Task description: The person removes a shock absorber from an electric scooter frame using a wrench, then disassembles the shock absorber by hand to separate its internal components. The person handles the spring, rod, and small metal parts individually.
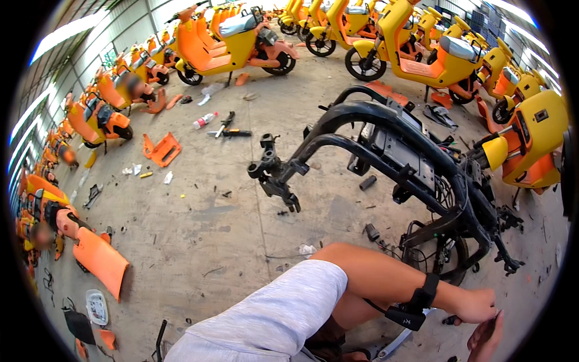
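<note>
While left hand curls, elbow bent | right hand just below

Scooter frame: bare black bent tubes, stripped of panels, on the floor right of centre, running diagonally toward lower right, clamp-like bracket end pointing left; can't tell which side is up. Dark boxy unit sits between the rails, black cables loose behind it. Small dark part, lower right of frame, mostly hidden in the grip, shape unclear.
</note>
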A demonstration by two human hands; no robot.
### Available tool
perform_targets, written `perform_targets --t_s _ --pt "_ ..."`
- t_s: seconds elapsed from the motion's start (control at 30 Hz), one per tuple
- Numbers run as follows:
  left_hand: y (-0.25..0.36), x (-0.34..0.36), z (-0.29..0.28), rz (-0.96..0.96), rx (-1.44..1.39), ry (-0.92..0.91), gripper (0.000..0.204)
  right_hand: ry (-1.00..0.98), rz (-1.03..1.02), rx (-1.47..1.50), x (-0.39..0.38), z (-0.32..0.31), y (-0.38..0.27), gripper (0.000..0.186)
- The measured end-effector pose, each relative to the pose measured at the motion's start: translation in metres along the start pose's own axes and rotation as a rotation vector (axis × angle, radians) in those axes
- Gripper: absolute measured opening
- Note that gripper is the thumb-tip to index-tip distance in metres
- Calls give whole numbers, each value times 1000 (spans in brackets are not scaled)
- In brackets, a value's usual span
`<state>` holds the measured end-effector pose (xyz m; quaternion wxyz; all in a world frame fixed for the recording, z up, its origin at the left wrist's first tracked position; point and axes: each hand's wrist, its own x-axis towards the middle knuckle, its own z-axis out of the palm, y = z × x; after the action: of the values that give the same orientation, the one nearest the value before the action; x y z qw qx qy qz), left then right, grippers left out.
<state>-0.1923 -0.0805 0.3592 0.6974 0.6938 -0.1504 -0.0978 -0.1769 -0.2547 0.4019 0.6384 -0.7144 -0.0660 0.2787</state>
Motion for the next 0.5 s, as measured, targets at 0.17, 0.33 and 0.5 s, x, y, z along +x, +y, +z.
perform_targets --t_s 0.17,0.33,0.5 --pt "-10 3 1 -60 -225 5 35 -166 142 132 -5 13 -14 36" --pt "-19 13 -4 -228 -396 -60 26 -114 107 218 -22 28 -7 29" --pt "13 -8 -7 -292 -366 -98 24 -90 -29 201 -23 24 8 27"
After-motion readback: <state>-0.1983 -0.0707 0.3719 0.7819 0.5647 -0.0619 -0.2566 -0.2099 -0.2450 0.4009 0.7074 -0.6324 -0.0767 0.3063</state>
